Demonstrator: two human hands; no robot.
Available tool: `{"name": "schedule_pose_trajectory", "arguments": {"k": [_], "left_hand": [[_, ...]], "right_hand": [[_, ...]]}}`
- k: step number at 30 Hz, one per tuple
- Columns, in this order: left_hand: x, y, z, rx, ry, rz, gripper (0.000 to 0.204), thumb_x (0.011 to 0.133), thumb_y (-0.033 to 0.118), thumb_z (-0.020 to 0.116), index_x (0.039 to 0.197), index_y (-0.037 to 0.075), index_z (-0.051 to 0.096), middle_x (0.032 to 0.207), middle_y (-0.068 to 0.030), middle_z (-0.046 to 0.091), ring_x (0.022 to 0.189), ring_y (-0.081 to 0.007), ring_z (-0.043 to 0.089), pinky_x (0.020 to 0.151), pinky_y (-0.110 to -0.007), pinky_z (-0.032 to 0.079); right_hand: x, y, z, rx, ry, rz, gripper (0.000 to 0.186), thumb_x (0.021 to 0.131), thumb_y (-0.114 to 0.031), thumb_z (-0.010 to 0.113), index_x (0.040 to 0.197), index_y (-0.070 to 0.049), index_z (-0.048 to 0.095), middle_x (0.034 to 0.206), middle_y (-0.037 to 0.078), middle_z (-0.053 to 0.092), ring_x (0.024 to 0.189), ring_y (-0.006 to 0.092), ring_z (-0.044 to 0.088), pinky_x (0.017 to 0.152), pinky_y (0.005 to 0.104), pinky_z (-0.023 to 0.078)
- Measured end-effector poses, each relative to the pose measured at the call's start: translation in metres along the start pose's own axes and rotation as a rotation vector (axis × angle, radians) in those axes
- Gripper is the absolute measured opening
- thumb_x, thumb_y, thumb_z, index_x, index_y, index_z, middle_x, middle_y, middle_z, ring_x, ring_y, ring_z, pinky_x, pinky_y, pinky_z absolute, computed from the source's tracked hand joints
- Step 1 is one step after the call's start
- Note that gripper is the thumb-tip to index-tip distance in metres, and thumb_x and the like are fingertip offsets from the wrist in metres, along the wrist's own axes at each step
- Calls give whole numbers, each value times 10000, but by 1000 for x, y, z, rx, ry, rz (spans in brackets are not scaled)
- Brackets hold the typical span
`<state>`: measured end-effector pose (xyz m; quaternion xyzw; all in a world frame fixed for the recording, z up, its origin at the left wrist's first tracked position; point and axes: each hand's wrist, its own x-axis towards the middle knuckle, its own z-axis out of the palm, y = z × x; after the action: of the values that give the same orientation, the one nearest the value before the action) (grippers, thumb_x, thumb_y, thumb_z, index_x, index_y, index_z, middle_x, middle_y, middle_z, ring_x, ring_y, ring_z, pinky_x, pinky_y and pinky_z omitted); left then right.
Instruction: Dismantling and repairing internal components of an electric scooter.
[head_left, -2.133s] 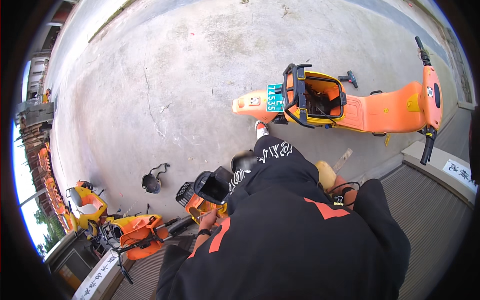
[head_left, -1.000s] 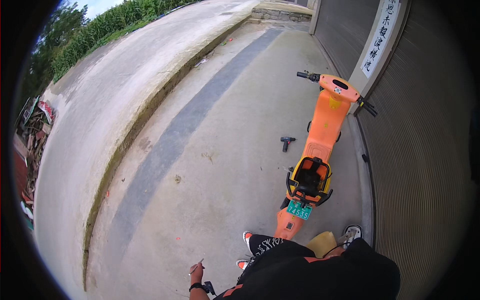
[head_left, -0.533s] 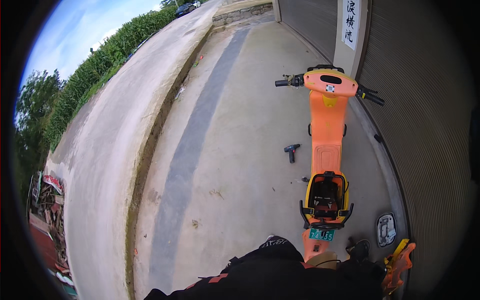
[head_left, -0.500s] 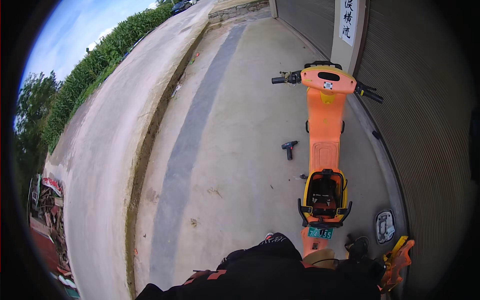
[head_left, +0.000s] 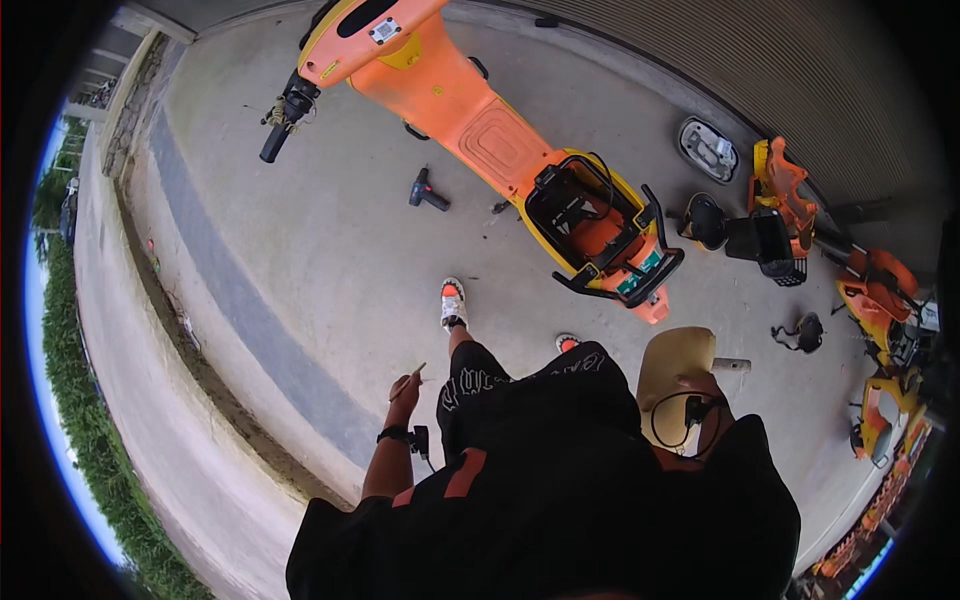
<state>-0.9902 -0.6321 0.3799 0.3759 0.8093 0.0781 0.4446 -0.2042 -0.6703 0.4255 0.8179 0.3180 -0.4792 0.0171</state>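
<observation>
My left hand (head_left: 404, 395) is closed on a thin, light-coloured tool (head_left: 416, 371), held beside my left thigh. My right hand (head_left: 699, 401) grips a tan, curved panel (head_left: 668, 353) with a metal strip (head_left: 734, 365) poking out beyond it; a dark cable loops over that wrist. In front of me lies an orange-and-yellow scooter (head_left: 467, 135), its rear compartment (head_left: 587, 229) uncovered, with black bars and cables around it. A dark cordless drill (head_left: 429, 191) rests on the concrete left of the scooter's deck.
Along the ribbed shutter (head_left: 800, 70) lie a grey tray (head_left: 708, 149), a black helmet (head_left: 705, 223), a black crate (head_left: 775, 245) and orange body panels (head_left: 783, 185). Several scooters (head_left: 870, 310) stand at right, near another helmet (head_left: 804, 334). A raised kerb (head_left: 200, 360) and road run along the left.
My view has swung round and down: the scooter now lies diagonally across the top, with the panels and other scooters at right. Both hands show again, still holding their things.
</observation>
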Motion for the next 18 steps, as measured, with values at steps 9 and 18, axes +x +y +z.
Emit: {"name": "schedule_pose_trajectory", "arguments": {"k": [9,18], "left_hand": [[141,118,-25,143,-528,278,379,994,419,605,912,54,668,844,-187,698,828,-323,692,743,-416,518],[102,125,-79,740,-589,914,352,966,314,639,743,54,557,697,-187,623,709,-417,629,653,-527,475]], "right_hand": [[-102,-100,125,840,306,293,543,860,-220,813,1333,-34,621,1248,118,689,1113,257,671,945,426,557],[28,-183,367,1587,500,191,670,822,-137,842,1394,11,526,1330,134,624,1212,277,607,1051,420,484]]}}
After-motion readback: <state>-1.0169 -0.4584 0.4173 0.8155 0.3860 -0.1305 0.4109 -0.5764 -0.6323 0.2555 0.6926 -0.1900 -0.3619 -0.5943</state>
